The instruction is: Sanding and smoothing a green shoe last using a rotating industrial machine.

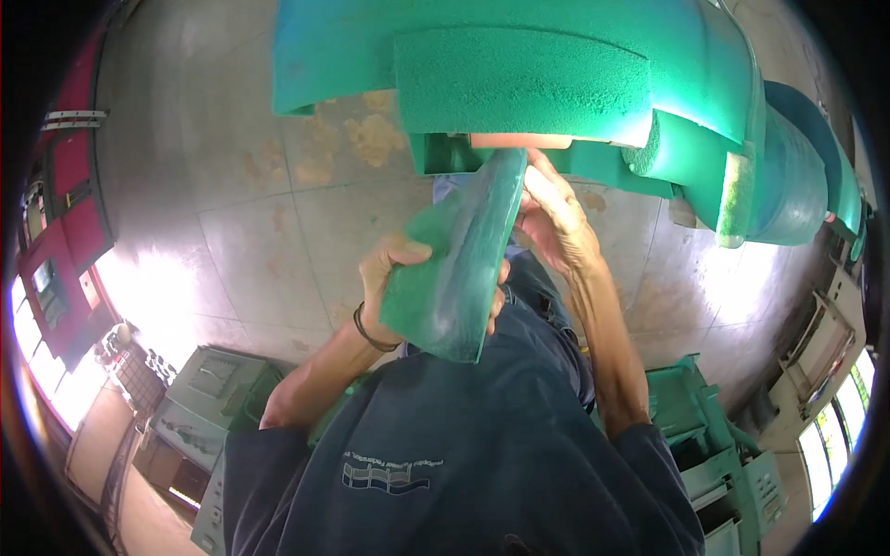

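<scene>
A green, glossy piece (450,278) with a long curved edge, its exact kind unclear, stands tilted in front of my body. My left hand (397,264) is closed on it, thumb on the near left face and fingertips showing past its right edge. At the far, narrow end my right hand (553,218) grips the same piece, its fingers partly hidden behind it. That end reaches just under the rough guard of a large green machine (524,88), beside a reddish-orange strip (528,141). Whether it touches the strip I cannot tell.
More rounded green housings (788,176) extend to the right. Behind me on the left stands a grey-green cabinet (218,389), and at the lower right a green machine (691,417). Magenta panels (69,199) line the far left. The concrete floor (213,167) has stained patches.
</scene>
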The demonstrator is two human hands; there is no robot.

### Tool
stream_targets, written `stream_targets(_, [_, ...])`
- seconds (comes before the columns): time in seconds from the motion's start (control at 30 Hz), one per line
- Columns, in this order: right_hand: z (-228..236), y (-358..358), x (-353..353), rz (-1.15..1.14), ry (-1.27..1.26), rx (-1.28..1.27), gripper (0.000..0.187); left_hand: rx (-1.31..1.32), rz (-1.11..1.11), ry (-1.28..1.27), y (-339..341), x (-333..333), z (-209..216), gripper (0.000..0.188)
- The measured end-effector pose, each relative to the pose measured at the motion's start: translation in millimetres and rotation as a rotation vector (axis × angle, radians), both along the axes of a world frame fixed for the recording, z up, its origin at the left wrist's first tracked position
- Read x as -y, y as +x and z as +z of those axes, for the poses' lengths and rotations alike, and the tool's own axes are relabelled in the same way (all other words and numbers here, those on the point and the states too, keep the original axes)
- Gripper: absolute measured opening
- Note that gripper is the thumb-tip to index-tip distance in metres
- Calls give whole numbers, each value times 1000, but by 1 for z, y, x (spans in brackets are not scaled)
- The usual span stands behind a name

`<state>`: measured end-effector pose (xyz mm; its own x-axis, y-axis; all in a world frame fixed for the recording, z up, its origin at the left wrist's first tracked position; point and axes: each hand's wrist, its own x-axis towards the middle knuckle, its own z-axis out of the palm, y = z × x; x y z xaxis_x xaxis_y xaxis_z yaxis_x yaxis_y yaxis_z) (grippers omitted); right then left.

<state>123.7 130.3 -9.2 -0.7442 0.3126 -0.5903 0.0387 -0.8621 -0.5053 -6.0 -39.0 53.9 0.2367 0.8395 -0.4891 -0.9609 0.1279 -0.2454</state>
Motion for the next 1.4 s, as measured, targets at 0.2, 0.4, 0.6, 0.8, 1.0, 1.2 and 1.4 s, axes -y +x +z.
stream_targets(0.2, [24,11,1,77,88,20,96,-30,-12,51,10,13,12,83])
stream_targets(0.4, [40,14,1,89,159,-10,98,-90,1,2,18,16,30,82])
stream_targets(0.6, [48,17,3,111,185,-9,100,-83,16,51,19,26,27,85])
stream_targets(0.8, [56,26,13,47,200,-177,103,-442,-237,6,2,59,10,85])
stream_targets(1.0, [48,22,23,156,393,28,124,-630,-435,-66,-9,54,-16,66])
stream_targets(1.2, [37,15,21,89,463,-81,114,-547,-449,-79,-26,27,3,61])
stream_targets(1.4, [12,-13,-6,81,416,168,95,-424,-439,-92,-49,-2,-32,60])
